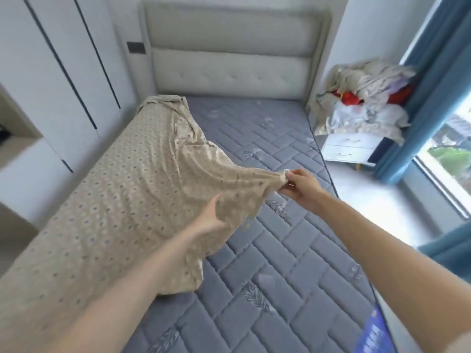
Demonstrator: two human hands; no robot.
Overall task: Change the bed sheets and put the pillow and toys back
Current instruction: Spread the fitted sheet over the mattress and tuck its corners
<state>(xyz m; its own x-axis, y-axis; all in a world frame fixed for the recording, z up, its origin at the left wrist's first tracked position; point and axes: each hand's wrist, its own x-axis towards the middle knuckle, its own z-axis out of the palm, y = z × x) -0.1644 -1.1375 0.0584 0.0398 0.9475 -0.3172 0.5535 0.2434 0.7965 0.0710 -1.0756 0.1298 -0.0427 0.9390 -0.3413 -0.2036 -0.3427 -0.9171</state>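
- Beige dotted sheet (122, 200) spread over the left half of the bed, from the head end down to the near edge, with its right side lifted off the mattress (293, 250).
- Right hand (300, 187) out over the middle of the bed, fingers and thumb pinched on a bunched corner of the sheet, pulling the cloth taut.
- Left hand (211, 217) lower and nearer, gripping the sheet's loose edge, thumb on top, fingers hidden under the cloth.
- Hands apart, joined only by the stretched fold of sheet between them.
- Grey quilted mattress bare on the right half, stitched in brick-like panels with small leaf motifs.
- Padded grey headboard (229, 52) upright at the far end, a dark switch panel (135, 47) on the wall just beside its left edge.
- White nightstand (349, 146) to the right of the head end, two drawers, both closed, contents unseen.
- Heaped on top of the nightstand: a pile of bedding (364, 98) in pale patterned cloth, something red (349, 98) tucked in among it; too crumpled to tell pillow from toys.
- Blue curtain (433, 85) hanging beside the pile, in front of a bright window (453, 149).
- White wardrobe (51, 59) along the left wall, doors closed.
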